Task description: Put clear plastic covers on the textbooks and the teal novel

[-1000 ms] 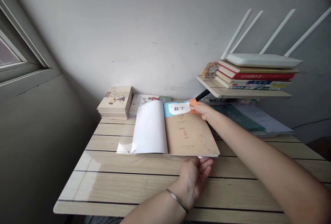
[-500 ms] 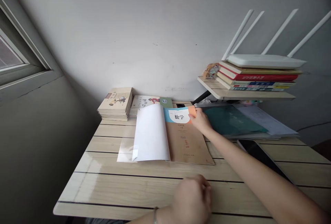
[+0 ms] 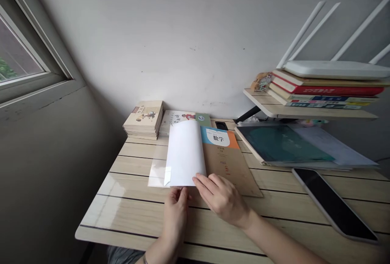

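Along the slatted table's (image 3: 137,211) slanting left edge, a broad stretch of slats ran up to a transparent sheet (image 3: 157,170), whose near side lay well back from the front edge. At the far left, a stack of small books (image 3: 143,117) stood just beside a flat booklet (image 3: 179,115). A curved white flap (image 3: 184,154) lay along the left side of the textbook's brown front (image 3: 219,166), at the table's middle. The left hand (image 3: 176,205) was at the flap's near edge, thumb and fingers close together; whether they pinched it could not be told. The right hand (image 3: 224,197) had its fingertips on the flap's near right corner, pressing or pinching, impossible to say which. Further right, slats separated the textbook from a phone (image 3: 335,205).

Half a second earlier, the left hand had been a blur nearer the front edge, and the right hand had been at the textbook's far right corner.

The textbook read 数学; lettering on the green folder (image 3: 283,144) was too faint to read.
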Tool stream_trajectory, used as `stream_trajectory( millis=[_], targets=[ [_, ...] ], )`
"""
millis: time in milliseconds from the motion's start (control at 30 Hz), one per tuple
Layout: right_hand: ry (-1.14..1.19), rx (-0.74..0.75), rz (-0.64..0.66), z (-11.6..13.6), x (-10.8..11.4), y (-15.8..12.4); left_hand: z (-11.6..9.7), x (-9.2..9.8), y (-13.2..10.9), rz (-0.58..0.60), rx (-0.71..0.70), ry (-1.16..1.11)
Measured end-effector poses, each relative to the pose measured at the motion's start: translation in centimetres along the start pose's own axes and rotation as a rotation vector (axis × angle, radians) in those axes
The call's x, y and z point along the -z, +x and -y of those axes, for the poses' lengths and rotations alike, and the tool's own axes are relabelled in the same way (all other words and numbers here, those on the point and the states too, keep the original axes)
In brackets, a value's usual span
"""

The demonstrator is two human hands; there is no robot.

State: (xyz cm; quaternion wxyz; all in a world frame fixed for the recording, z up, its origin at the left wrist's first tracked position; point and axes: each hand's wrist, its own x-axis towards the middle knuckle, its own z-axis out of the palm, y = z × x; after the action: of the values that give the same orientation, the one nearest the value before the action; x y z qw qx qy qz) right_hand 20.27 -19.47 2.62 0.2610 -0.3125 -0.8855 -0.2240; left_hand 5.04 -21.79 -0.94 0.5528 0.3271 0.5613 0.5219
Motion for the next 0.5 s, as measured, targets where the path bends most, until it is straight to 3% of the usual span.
stream_trajectory(
  millis=[300,500],
  targets=[
    [-0.088,-0.053,-0.153,0.3,-0.4,0.6,-0.3,0.0,0.4,-0.096,-0.422,0.484],
    [-0.104,-0.028,-0.162,0.3,0.3,1.3,0.0,0.1,0.3,-0.090,-0.593,0.571]
  ],
)
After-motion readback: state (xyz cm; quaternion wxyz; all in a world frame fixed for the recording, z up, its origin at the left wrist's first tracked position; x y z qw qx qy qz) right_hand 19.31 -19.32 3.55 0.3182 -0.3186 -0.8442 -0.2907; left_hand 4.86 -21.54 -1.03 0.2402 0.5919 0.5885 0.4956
